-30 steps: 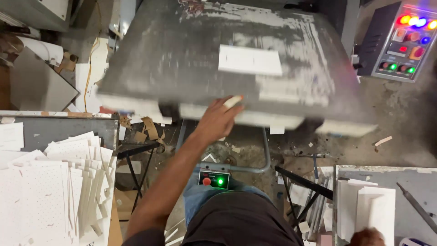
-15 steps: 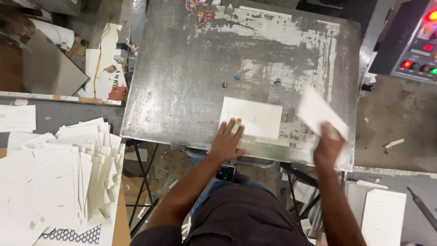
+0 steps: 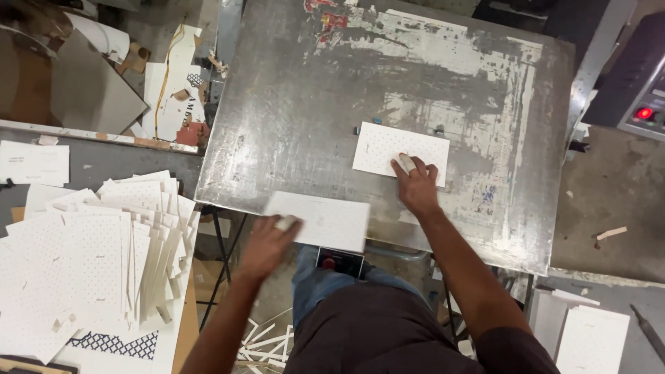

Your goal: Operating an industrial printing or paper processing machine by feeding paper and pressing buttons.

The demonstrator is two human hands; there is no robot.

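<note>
A worn grey metal plate fills the middle of the head view. On it lies a white dotted card, and my right hand rests flat on its near edge, with a taped fingertip pressing it down. My left hand holds a second white card at the plate's near edge, carried leftward and slightly blurred. My dark shirt and jeans show below.
A fanned pile of white dotted cards lies on the grey table at left. Card scraps litter the floor at upper left. A control panel with a red light stands at right. More white cards sit at lower right.
My right hand has laid its card down on the plate and now presses it. My left hand has lifted the earlier card off the plate and drawn it back to the near edge.
</note>
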